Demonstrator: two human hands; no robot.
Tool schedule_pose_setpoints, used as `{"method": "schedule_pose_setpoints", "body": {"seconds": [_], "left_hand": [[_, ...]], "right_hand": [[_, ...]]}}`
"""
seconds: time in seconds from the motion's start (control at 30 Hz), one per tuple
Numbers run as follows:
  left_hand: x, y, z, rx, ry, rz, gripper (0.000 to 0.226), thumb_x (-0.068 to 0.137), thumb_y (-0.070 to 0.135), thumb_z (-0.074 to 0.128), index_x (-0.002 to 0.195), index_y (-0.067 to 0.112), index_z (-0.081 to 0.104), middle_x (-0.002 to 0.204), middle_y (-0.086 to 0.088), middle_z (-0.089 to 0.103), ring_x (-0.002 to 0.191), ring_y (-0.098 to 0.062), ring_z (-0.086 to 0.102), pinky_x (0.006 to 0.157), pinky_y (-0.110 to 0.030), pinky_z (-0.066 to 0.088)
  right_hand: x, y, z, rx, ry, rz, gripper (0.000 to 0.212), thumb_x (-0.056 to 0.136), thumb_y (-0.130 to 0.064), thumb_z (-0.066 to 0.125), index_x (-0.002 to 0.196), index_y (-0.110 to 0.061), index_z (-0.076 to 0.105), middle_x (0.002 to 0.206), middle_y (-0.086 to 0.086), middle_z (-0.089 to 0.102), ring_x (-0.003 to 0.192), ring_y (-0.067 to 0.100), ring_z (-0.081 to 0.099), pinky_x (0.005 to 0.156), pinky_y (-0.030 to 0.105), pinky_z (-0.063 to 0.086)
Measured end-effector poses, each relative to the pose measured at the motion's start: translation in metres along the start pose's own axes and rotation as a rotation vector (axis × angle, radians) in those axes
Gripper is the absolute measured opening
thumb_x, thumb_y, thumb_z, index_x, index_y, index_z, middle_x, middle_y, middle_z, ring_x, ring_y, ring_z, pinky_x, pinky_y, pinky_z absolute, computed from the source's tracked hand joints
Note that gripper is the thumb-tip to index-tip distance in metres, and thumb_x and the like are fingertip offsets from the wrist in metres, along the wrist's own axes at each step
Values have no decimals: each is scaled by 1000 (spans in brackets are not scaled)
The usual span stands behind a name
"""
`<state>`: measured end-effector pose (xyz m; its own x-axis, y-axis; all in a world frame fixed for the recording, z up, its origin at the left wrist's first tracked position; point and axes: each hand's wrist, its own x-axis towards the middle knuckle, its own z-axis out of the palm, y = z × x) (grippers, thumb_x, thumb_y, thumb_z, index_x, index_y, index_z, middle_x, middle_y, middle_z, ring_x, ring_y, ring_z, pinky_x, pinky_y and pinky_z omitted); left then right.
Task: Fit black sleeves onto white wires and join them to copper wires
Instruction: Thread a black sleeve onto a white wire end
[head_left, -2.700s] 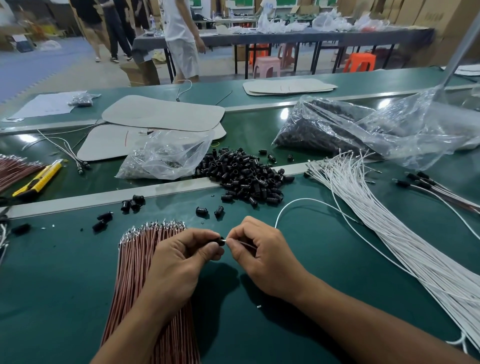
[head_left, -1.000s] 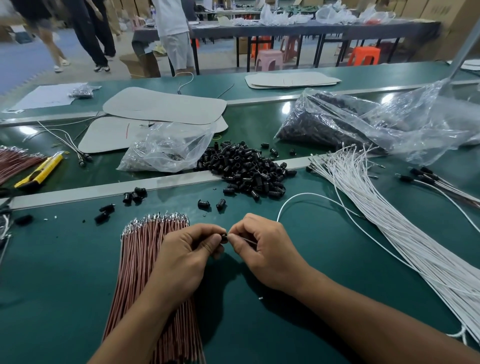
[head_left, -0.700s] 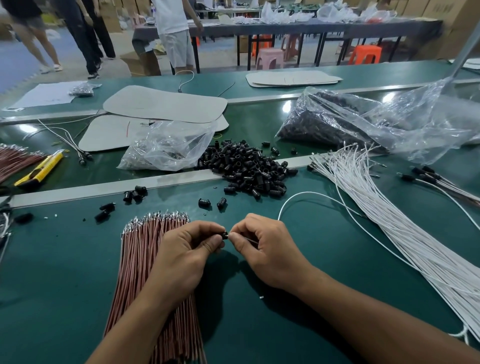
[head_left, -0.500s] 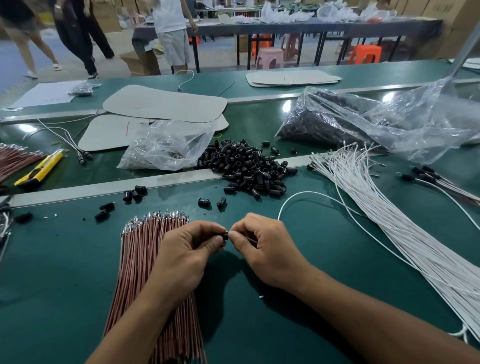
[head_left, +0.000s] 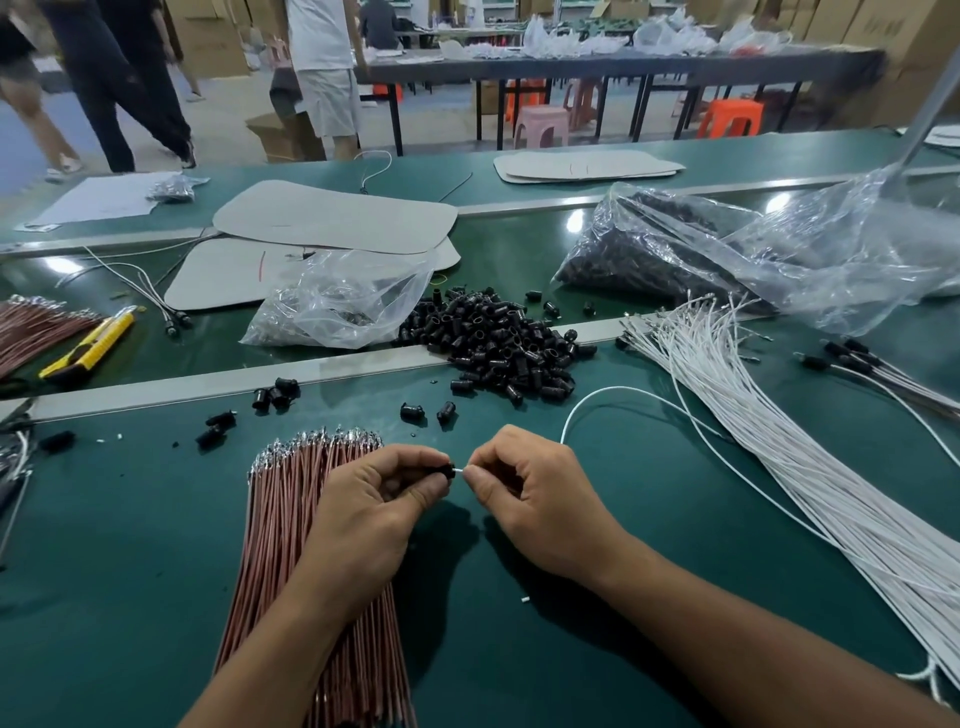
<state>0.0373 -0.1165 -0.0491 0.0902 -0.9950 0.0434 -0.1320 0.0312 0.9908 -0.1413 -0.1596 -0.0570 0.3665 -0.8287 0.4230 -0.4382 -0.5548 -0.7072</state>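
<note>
1. The left hand (head_left: 379, 499) hovers low over the green bench (head_left: 130, 545), thumb and curled fingers pinching a single black sleeve (head_left: 447, 469).
2. The right hand (head_left: 530, 499) faces it, nearly touching, with thumb and forefinger pinched on the end of one white wire (head_left: 618, 388). A short white tip shows in the gap between the two hands, right at the mouth of the sleeve.
3. I cannot tell whether the tip has entered the sleeve.
4. From the right hand the white wire arcs up and away to the right, toward the big bundle of white wires (head_left: 779, 441) fanned across the right side of the bench.
5. A bundle of copper wires (head_left: 291, 519) lies under the left wrist, its metal-tipped ends pointing away from the person.
6. A heap of black sleeves (head_left: 498, 348) sits beyond the hands, straddling the metal strip (head_left: 208, 382), with a few loose ones (head_left: 413, 412) nearer.
7. Behind the heap lie a crumpled clear bag (head_left: 343, 301) and, to the right, a larger bag of dark parts (head_left: 727, 260).
8. A yellow utility knife (head_left: 88, 348) rests at far left.
9. A few sleeved wires (head_left: 872, 369) lie at far right.
</note>
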Motion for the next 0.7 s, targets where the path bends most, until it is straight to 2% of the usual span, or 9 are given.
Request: {"method": "schedule_pose_setpoints", "body": {"seconds": [0.33,0.7], "left_hand": [[0,0,1,78,-22,24,21,84,0,71,93,17,77,92,3,76,89,-12,72,80,-19,56],[1,-2,1,63,-11,26,24,85,-4,69,92,18,77,92,1,77,90,-13,72,83,-22,57]], "right_hand": [[0,-1,3,-10,-39,-7,7,92,-14,67,86,-11,68,78,-10,57,71,-4,51,68,7,37],[0,0,3,17,-63,18,8,93,-16,67,88,-12,70,78,-10,58,69,-2,51,67,11,38]]}}
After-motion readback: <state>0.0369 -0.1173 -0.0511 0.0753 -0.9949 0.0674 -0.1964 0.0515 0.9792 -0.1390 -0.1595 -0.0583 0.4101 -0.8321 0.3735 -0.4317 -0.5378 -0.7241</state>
